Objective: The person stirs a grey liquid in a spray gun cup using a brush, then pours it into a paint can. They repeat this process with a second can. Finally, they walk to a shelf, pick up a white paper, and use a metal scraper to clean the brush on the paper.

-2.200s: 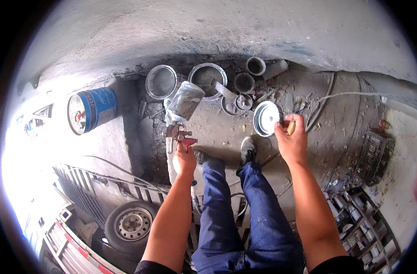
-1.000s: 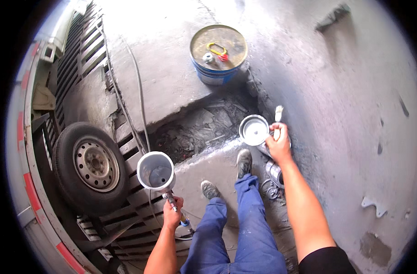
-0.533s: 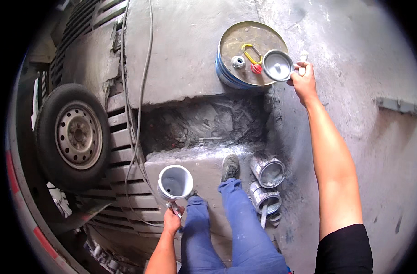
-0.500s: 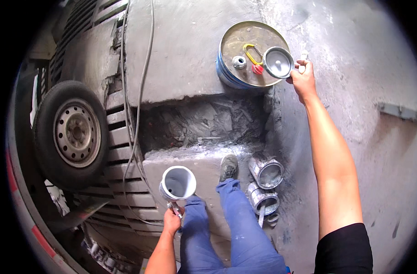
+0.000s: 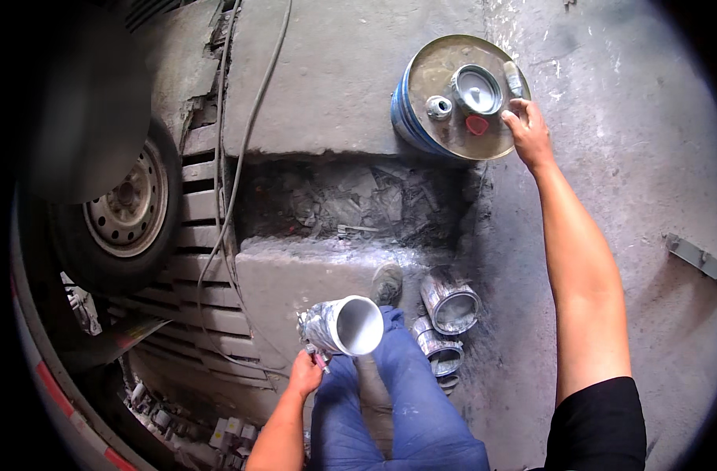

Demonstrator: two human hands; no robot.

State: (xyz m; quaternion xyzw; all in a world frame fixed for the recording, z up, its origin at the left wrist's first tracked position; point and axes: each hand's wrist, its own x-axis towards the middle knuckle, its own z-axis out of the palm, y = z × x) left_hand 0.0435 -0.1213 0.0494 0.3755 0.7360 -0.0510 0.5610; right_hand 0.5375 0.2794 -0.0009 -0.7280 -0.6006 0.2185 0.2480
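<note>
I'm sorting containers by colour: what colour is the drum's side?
The drum's side is mainly blue, clearest in the head view.

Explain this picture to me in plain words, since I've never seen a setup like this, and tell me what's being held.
There is no robot here, just a person's bare hands. A wide fisheye camera on their head looks down, so edges bend and the corners go dark. The left hand grips a spray gun with a large, open-mouthed cup. On the blue drum are a round metal lid, a red piece and a small metal fitting. The right hand is at the near end of a brush; whether its fingers touch it is unclear.
</note>
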